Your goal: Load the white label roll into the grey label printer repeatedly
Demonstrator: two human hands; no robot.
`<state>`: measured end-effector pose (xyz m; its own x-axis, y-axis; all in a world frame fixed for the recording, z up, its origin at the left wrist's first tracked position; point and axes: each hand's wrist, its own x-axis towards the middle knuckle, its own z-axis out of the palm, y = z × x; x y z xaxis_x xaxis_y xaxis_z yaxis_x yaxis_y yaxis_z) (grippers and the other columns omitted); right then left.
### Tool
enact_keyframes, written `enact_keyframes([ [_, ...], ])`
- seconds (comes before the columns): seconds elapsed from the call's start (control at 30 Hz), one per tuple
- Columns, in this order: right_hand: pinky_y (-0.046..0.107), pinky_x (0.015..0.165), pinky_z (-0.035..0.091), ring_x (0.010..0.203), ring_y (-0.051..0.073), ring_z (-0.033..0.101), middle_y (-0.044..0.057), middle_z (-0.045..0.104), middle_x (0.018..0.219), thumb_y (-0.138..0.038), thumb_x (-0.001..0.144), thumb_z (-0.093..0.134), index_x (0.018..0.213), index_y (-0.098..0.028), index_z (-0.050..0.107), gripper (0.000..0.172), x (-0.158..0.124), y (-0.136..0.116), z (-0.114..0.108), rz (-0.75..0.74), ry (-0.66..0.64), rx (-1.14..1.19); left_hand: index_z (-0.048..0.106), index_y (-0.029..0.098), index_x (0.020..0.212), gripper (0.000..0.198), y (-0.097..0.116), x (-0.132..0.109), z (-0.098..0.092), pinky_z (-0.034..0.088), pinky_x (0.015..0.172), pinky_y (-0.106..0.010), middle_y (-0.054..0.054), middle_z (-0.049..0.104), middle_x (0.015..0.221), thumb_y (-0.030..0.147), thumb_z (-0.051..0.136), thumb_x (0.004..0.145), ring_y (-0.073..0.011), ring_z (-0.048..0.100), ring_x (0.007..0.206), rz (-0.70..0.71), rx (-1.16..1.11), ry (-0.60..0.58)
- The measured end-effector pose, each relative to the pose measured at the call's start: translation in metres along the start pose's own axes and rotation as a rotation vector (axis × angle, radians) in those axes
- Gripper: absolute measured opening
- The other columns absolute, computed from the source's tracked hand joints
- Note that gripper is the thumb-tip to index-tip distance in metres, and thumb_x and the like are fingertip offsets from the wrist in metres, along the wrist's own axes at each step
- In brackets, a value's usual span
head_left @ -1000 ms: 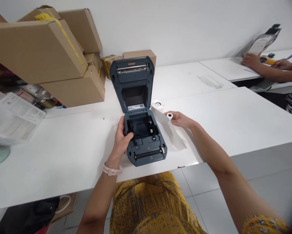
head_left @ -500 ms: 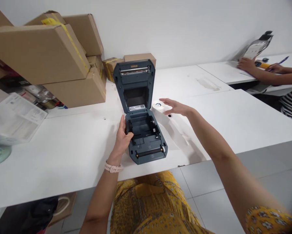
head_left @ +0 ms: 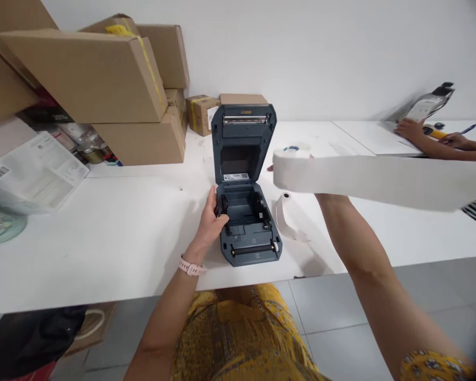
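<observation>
A dark blue-grey label printer [head_left: 245, 230] stands on the white table with its lid [head_left: 243, 137] raised; its roll bay has nothing in it. My left hand [head_left: 213, 221] grips the printer's left side, thumb over the rim. Right of the lid, a large roll of white label paper [head_left: 291, 172] is up off the table in my right hand [head_left: 270, 168], which is mostly hidden behind it. A long loose strip [head_left: 392, 177] trails from that roll to the right. Below it, a smaller white paper roll [head_left: 284, 211] lies beside the printer, partly unwound.
Stacked cardboard boxes [head_left: 138, 140] fill the back left, with a plastic-wrapped white package [head_left: 39, 172] in front. Another person's hands [head_left: 410, 129] are at the far right, near a clear bottle [head_left: 426, 106] and a pen [head_left: 466, 129]. The table's front edge runs just before me.
My right hand has taken hold of the large label roll and lifted it, its strip swinging out to the right. The smaller roll shows more fully. My left hand stays on the printer.
</observation>
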<state>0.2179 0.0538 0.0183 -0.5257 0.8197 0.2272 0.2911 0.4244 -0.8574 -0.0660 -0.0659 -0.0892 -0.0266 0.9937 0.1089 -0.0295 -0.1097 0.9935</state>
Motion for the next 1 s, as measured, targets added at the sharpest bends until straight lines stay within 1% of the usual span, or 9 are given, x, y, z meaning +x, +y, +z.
enact_keyframes([
  [0.1, 0.038, 0.085, 0.056, 0.103, 0.029, 0.070, 0.012, 0.074, 0.118, -0.068, 0.061, 0.079, 0.120, -0.019, 0.064, 0.078, 0.008, -0.034, 0.028, -0.091, -0.261, -0.049, 0.010, 0.030, 0.164, 0.104, 0.002, 0.000, -0.001, 0.027, 0.126, -0.045, -0.007, 0.031, 0.167, 0.020, 0.069, 0.079, -0.0278, 0.031, 0.153, -0.016, 0.003, 0.007],
  [0.2, 0.038, 0.088, 0.054, 0.103, 0.027, 0.068, 0.007, 0.073, 0.117, -0.059, 0.062, 0.085, 0.119, -0.023, 0.066, 0.070, 0.016, -0.054, 0.059, -0.154, -0.452, -0.308, 0.011, 0.029, 0.164, 0.107, 0.005, 0.000, -0.002, 0.027, 0.126, -0.046, -0.009, 0.030, 0.167, 0.019, 0.071, 0.076, -0.0288, 0.031, 0.154, -0.030, -0.002, 0.004],
  [0.33, 0.039, 0.087, 0.052, 0.105, 0.029, 0.067, 0.008, 0.070, 0.120, -0.059, 0.069, 0.081, 0.121, -0.024, 0.064, 0.065, 0.022, -0.057, 0.086, -0.154, -0.518, -0.555, 0.016, 0.028, 0.164, 0.106, 0.011, 0.000, -0.003, 0.027, 0.126, -0.046, -0.009, 0.030, 0.167, 0.017, 0.070, 0.073, -0.0302, 0.029, 0.154, -0.049, -0.020, -0.016],
  [0.57, 0.044, 0.089, 0.052, 0.112, 0.036, 0.066, 0.015, 0.065, 0.132, -0.067, 0.079, 0.071, 0.135, -0.019, 0.056, 0.074, 0.030, -0.032, 0.106, -0.089, -0.639, -0.792, 0.029, 0.024, 0.160, 0.097, 0.021, -0.004, -0.003, 0.029, 0.125, -0.045, -0.009, 0.041, 0.161, 0.017, 0.067, 0.072, -0.0308, 0.034, 0.152, -0.071, -0.083, -0.032],
  [0.7, 0.048, 0.091, 0.052, 0.111, 0.037, 0.067, 0.019, 0.066, 0.131, -0.070, 0.088, 0.060, 0.144, -0.017, 0.050, 0.077, 0.029, -0.018, 0.112, -0.184, -0.630, -0.865, 0.032, 0.023, 0.159, 0.093, 0.021, -0.005, -0.002, 0.029, 0.124, -0.044, -0.009, 0.045, 0.158, 0.016, 0.065, 0.072, -0.0300, 0.036, 0.150, -0.068, -0.096, -0.028],
  [0.77, 0.051, 0.095, 0.051, 0.115, 0.038, 0.066, 0.021, 0.066, 0.133, -0.066, 0.090, 0.060, 0.146, -0.015, 0.048, 0.077, 0.020, -0.018, 0.115, -0.266, -0.568, -0.885, 0.034, 0.023, 0.158, 0.091, 0.019, -0.005, -0.002, 0.029, 0.124, -0.044, -0.009, 0.044, 0.159, 0.015, 0.063, 0.072, -0.0293, 0.036, 0.150, -0.059, -0.091, -0.019],
  [0.87, 0.056, 0.105, 0.047, 0.128, 0.039, 0.060, 0.024, 0.059, 0.143, -0.054, 0.097, 0.056, 0.144, -0.011, 0.051, 0.063, -0.006, -0.032, 0.115, -0.382, -0.444, -0.872, 0.035, 0.025, 0.158, 0.089, 0.013, -0.005, -0.003, 0.031, 0.123, -0.044, -0.007, 0.042, 0.160, 0.014, 0.062, 0.074, -0.0286, 0.038, 0.149, -0.048, -0.075, -0.010],
  [0.93, 0.052, 0.103, 0.050, 0.122, 0.034, 0.065, 0.018, 0.065, 0.138, -0.049, 0.100, 0.054, 0.138, -0.016, 0.059, 0.051, -0.026, -0.048, 0.107, -0.448, -0.447, -0.775, 0.036, 0.026, 0.157, 0.087, 0.009, -0.005, -0.004, 0.033, 0.123, -0.044, -0.007, 0.042, 0.161, 0.015, 0.062, 0.075, -0.0284, 0.039, 0.149, -0.039, -0.070, -0.005],
  [1.0, 0.043, 0.095, 0.056, 0.105, 0.025, 0.072, 0.009, 0.075, 0.120, -0.047, 0.100, 0.055, 0.126, -0.023, 0.068, 0.038, -0.036, -0.067, 0.092, -0.496, -0.421, -0.600, 0.038, 0.028, 0.156, 0.085, 0.006, -0.005, -0.005, 0.034, 0.122, -0.044, -0.006, 0.043, 0.160, 0.015, 0.064, 0.076, -0.0285, 0.039, 0.148, -0.022, -0.074, -0.002],
])
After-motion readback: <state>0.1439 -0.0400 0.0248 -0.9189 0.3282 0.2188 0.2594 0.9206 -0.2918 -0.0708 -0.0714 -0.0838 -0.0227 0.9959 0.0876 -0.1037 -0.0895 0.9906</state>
